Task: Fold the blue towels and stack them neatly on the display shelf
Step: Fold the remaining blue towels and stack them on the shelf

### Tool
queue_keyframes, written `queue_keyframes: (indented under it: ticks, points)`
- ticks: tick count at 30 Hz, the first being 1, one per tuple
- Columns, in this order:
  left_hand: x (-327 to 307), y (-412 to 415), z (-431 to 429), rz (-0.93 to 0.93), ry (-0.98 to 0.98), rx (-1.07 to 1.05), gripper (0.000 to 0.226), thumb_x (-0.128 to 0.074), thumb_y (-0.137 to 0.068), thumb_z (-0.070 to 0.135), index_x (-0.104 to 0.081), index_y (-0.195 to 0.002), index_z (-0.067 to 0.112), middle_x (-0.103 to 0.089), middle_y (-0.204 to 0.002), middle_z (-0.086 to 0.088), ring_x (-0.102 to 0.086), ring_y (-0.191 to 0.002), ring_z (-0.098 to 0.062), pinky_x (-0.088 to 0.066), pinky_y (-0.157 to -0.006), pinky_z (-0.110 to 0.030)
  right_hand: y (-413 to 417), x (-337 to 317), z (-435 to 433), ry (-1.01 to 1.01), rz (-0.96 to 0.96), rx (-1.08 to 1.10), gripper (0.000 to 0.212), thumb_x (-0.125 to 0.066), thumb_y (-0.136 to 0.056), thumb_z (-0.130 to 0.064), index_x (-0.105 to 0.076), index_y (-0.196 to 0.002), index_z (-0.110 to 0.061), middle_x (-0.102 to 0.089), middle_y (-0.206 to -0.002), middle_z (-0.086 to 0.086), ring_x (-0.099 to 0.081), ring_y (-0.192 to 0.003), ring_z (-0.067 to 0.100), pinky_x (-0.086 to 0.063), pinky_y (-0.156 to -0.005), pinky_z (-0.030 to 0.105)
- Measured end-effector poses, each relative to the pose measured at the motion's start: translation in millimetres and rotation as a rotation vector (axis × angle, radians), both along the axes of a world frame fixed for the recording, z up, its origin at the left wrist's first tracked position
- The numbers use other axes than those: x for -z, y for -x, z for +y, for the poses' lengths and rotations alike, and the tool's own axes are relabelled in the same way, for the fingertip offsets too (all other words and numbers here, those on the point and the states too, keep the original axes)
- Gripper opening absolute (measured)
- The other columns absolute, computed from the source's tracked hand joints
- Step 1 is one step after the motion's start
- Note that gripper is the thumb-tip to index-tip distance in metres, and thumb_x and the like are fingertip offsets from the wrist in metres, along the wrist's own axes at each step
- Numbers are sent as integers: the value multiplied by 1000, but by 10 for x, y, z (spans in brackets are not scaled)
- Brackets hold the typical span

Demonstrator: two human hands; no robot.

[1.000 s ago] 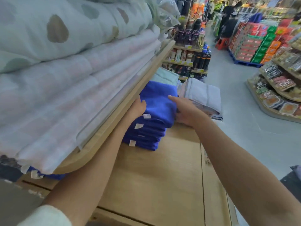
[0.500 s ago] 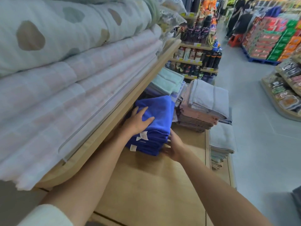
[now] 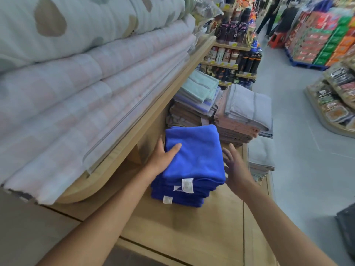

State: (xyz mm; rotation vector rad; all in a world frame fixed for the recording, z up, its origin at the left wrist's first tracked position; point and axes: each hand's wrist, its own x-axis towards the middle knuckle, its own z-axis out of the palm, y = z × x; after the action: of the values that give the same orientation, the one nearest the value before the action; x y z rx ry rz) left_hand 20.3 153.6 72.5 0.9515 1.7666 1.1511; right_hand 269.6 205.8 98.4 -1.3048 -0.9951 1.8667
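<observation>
Hands bracket the stack of blue towels (image 3: 194, 160). The left hand (image 3: 163, 159) lies against the stack's nine o'clock side, fingers straight along the edge and thumb laid flat across the top towel. The right hand (image 3: 237, 169) is at three o'clock, open with fingers spread and palm turned toward the stack; motion blur hides whether it touches the cloth. Neither hand is closed around anything.

The towels are folded and piled fairly squarely, with white tags (image 3: 187, 185) showing on the near face at six o'clock. The pile sits on the wooden display shelf (image 3: 182, 231), partly tucked under the upper shelf (image 3: 134, 131) at ten o'clock, which carries pink checked quilts (image 3: 80, 89) and a spotted quilt (image 3: 92, 18) above them.

At one o'clock from the pile stands a stack of grey and pink towels (image 3: 244, 114); at twelve o'clock are brown towels (image 3: 184, 116) topped by mint ones (image 3: 199, 87). Grey towels (image 3: 261, 156) lie lower, at three o'clock, beyond the right hand.
</observation>
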Motion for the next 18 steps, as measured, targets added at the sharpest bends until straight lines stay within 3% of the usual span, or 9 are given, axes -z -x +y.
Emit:
queue_keyframes:
  ticks: [3, 6, 8, 9, 11, 12, 13, 15, 18]
  points:
    - [-120, 74, 174, -2, -46, -75, 66, -64, -58, 75, -62, -96, 21, -73, -97, -2, -71, -94, -22, -57, -89, -49, 259, -153, -66, -58, -73, -65, 48, -56, -94, -64, -70, -122, -28, -77, -114, -1, -74, -106, 19, -56, -91, 41]
    - [-246, 171, 307, 122, -55, -133, 63, -60, -56, 79, -58, -81, 22, -68, -83, 0, -70, -88, -28, -56, -76, -41, 370, -167, -185, -155, -224, -64, 35, -42, -103, -55, -69, -110, -35, -78, -103, -12, -75, -90, 6, -55, -76, 26]
    - [-332, 209, 351, 219, 32, -102, 59, -62, -64, 76, -57, -88, 22, -70, -94, -4, -68, -93, -29, -56, -85, -45, 343, -180, -195, -271, -332, -97, 34, -37, -106, -50, -67, -104, -36, -76, -101, -15, -71, -82, -4, -51, -64, 13]
    - [-361, 209, 345, 309, 78, -75, 60, -63, -72, 72, -55, -100, 20, -69, -107, -8, -66, -100, -31, -54, -91, -46, 318, -166, -168, -332, -401, -111, 31, -38, -106, -46, -66, -106, -33, -74, -107, -13, -70, -86, -4, -50, -64, 11]
    - [-383, 147, 285, 714, 33, -76, 68, -57, -84, 64, -43, -135, 22, -56, -137, -12, -57, -121, -34, -50, -98, -47, 273, -144, -83, -555, -635, -115, 34, -42, -106, -37, -56, -133, -23, -57, -137, -4, -55, -128, 6, -45, -97, 19]
    - [-389, 56, 243, 919, -80, -75, 71, -52, -87, 60, -33, -147, 25, -47, -147, -11, -51, -130, -33, -48, -101, -48, 276, -141, -48, -672, -740, -112, 46, -43, -106, -34, -42, -150, -19, -42, -154, 0, -36, -146, 13, -32, -115, 27]
    - [-411, -75, 204, 1042, -204, -43, 71, -47, -89, 58, -28, -151, 30, -40, -154, -8, -43, -138, -32, -45, -104, -51, 310, -143, -39, -745, -754, -104, 55, -43, -107, -32, -30, -159, -18, -29, -164, 1, -21, -153, 15, -18, -123, 30]
    - [-422, -350, 145, 1115, -275, 103, 64, -36, -92, 59, -29, -153, 40, -29, -163, -3, -26, -150, -30, -34, -114, -56, 409, -109, -74, -758, -629, -136, 59, -43, -108, -24, -20, -162, -20, -19, -169, -1, -12, -156, 12, -7, -122, 24]
    - [-237, -507, 115, 1045, -8, 283, 59, -22, -99, 61, -11, -156, 50, -3, -170, 5, 5, -156, -21, -7, -124, -57, 462, 16, -147, -671, -476, -135, 58, -41, -109, -15, -19, -161, -20, -18, -169, 0, -16, -153, 9, -11, -122, 22]
